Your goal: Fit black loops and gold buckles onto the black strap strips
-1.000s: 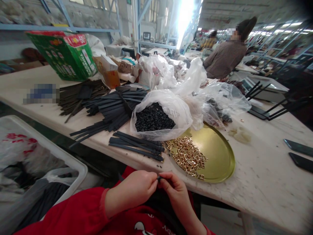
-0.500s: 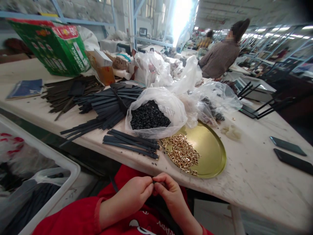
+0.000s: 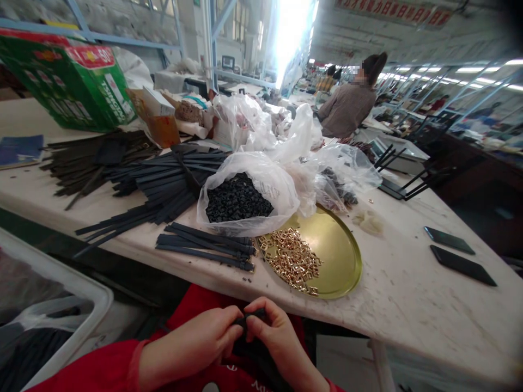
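Above my lap, just in front of the table edge, my left hand [image 3: 214,335] and my right hand [image 3: 273,329] meet fingertip to fingertip. Both pinch a dark strap [image 3: 242,322], its small end showing between the thumbs and forefingers. Most of it is hidden by my fingers. On the table beyond lies a small stack of dark straps [image 3: 204,245] with gold buckles at their right ends. Beside it, a gold round tray [image 3: 341,256] bears a heap of small gold buckles [image 3: 292,258]. An opened plastic bag [image 3: 281,204] behind holds many small black loops [image 3: 237,198].
Larger bundles of dark straps [image 3: 163,177] spread at the left, near a green carton [image 3: 81,87]. Two phones [image 3: 449,239] lie at the right. A white bin [image 3: 96,307] stands at lower left. Another person [image 3: 347,106] sits farther back.
The view has shifted, so the table's contents appear farther left. My hands stay together, and more of the dark strap's end now shows between my fingers.
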Demonstrator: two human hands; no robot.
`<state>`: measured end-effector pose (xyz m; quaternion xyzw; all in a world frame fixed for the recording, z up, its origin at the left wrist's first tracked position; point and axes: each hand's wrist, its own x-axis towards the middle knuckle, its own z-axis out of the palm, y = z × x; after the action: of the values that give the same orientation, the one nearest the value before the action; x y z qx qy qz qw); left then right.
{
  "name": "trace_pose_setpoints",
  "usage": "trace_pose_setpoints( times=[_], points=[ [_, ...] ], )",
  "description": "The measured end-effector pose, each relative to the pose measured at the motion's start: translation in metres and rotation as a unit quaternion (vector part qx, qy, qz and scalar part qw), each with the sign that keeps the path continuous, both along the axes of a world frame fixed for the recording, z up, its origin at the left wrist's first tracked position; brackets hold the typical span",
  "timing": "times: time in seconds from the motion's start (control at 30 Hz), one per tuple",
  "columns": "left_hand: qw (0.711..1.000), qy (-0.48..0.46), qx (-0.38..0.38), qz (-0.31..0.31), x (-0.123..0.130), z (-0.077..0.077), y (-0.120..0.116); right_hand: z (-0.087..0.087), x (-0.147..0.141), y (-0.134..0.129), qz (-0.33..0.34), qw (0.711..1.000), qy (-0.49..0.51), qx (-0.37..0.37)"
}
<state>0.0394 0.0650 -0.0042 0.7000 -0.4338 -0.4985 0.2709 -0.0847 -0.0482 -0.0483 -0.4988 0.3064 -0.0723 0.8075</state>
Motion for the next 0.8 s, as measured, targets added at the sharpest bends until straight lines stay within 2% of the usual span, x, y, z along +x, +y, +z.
trace_pose_setpoints(
  times=[0.13, 0.23, 0.27, 0.33, 0.37, 0.4, 0.43, 0.47, 0.5, 0.53, 0.57, 0.63, 0.8],
  points=[
    [0.998, 0.01, -0.052, 0.042, 0.002, 0.001, -0.007, -0.003, 0.005, 0.002, -0.034, 0.999, -0.01, 0.012],
    [0.994, 0.031, -0.073, 0.07, 0.004, -0.006, -0.013, -0.005, 0.009, -0.001, -0.011, 0.999, -0.034, 0.027],
    [0.992, 0.04, -0.084, 0.08, 0.005, -0.009, -0.015, -0.004, 0.009, -0.008, -0.004, 0.999, -0.036, -0.004],
    [0.988, 0.068, -0.096, 0.099, 0.01, -0.012, -0.017, 0.0, 0.008, -0.031, -0.009, 0.988, -0.019, -0.154],
    [0.986, 0.084, -0.094, 0.108, 0.013, -0.012, -0.019, 0.004, 0.007, -0.047, -0.024, 0.964, 0.006, -0.266],
    [0.984, 0.096, -0.089, 0.117, 0.016, -0.012, -0.021, 0.008, 0.007, -0.064, -0.039, 0.916, 0.053, -0.396],
    [0.983, 0.104, -0.085, 0.125, 0.018, -0.012, -0.023, 0.012, 0.008, -0.081, -0.024, 0.853, 0.107, -0.51],
    [0.982, 0.107, -0.08, 0.134, 0.019, -0.011, -0.025, 0.016, 0.01, -0.096, 0.007, 0.793, 0.161, -0.588],
    [0.981, 0.107, -0.078, 0.143, 0.019, -0.011, -0.028, 0.018, 0.012, -0.109, 0.047, 0.737, 0.207, -0.641],
    [0.98, 0.104, -0.079, 0.15, 0.019, -0.011, -0.03, 0.019, 0.016, -0.118, 0.078, 0.697, 0.241, -0.671],
    [0.979, 0.099, -0.083, 0.156, 0.017, -0.011, -0.032, 0.018, 0.019, -0.125, 0.1, 0.672, 0.263, -0.684],
    [0.978, 0.086, -0.089, 0.167, 0.014, -0.013, -0.034, 0.013, 0.026, -0.129, 0.113, 0.658, 0.278, -0.691],
    [0.984, 0.033, -0.099, 0.146, 0.007, -0.015, -0.034, 0.007, 0.031, -0.12, 0.102, 0.653, 0.268, -0.701]
  ],
)
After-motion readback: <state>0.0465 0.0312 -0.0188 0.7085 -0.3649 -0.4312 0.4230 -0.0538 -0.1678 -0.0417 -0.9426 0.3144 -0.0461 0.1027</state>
